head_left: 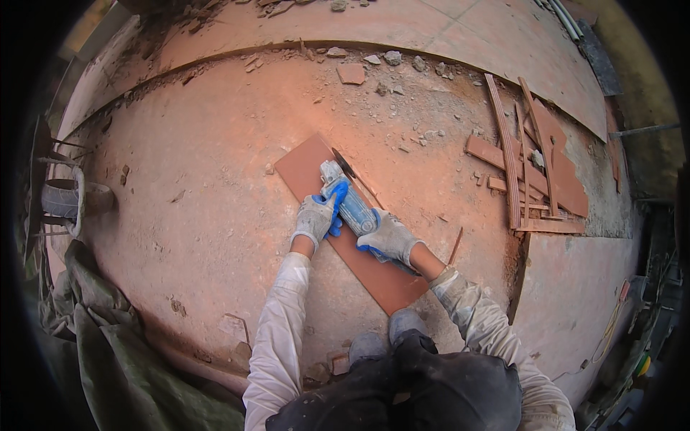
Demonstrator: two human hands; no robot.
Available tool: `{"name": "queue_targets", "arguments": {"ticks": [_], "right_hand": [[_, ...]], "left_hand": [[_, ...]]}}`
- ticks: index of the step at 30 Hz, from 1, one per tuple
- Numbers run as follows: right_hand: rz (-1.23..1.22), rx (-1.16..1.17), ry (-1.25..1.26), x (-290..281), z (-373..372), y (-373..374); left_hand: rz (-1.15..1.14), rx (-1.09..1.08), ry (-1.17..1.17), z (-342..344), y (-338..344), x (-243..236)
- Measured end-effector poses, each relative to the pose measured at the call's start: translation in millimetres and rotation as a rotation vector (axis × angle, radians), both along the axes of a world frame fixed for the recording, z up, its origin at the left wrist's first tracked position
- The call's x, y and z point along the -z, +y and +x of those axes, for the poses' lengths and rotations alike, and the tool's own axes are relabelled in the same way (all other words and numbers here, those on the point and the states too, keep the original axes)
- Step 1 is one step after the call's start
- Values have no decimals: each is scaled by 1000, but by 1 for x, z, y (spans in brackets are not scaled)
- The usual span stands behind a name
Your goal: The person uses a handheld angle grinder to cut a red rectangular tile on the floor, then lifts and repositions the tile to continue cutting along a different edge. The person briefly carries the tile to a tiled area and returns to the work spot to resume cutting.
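Observation:
A long terracotta tile (388,287) lies diagonally on the dusty floor, its near end by my boots (404,327). An angle grinder (352,210) with a dusty blue body is over the tile, its dark disc (343,161) along the tile's right edge near the far end. My left hand (320,215), in a grey glove with blue palm, is closed on the grinder near its head. My right hand (388,237), gloved alike, grips the rear of the grinder's body.
Broken tile strips and pieces (560,165) lie heaped at the right. Rubble (392,59) lines a step edge at the back. A wheelbarrow (65,197) stands at the left, above a crumpled green tarp (100,337). A cable (604,337) runs along the right.

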State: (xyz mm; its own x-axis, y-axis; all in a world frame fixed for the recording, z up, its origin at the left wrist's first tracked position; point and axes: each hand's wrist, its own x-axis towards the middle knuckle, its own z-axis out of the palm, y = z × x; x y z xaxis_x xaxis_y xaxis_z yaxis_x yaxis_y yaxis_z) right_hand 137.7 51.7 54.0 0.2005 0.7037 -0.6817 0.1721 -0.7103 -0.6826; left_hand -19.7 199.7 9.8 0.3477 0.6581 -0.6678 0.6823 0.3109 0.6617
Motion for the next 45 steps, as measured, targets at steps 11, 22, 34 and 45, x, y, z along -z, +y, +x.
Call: {"name": "queue_targets", "arguments": {"ticks": [11,22,34,45], "right_hand": [[-13,-1,-15,-2,-1,4],[79,-22,-90,9,-4,6],[52,-3,-33,6,-5,11],[47,-13,-6,14,-4,13]], "left_hand": [[-38,-4,-30,-2,3,5],[-47,-35,-45,-3,2,-2],[-63,-58,-53,-3,1,2],[-35,-36,-18,-2,1,-5]]}}
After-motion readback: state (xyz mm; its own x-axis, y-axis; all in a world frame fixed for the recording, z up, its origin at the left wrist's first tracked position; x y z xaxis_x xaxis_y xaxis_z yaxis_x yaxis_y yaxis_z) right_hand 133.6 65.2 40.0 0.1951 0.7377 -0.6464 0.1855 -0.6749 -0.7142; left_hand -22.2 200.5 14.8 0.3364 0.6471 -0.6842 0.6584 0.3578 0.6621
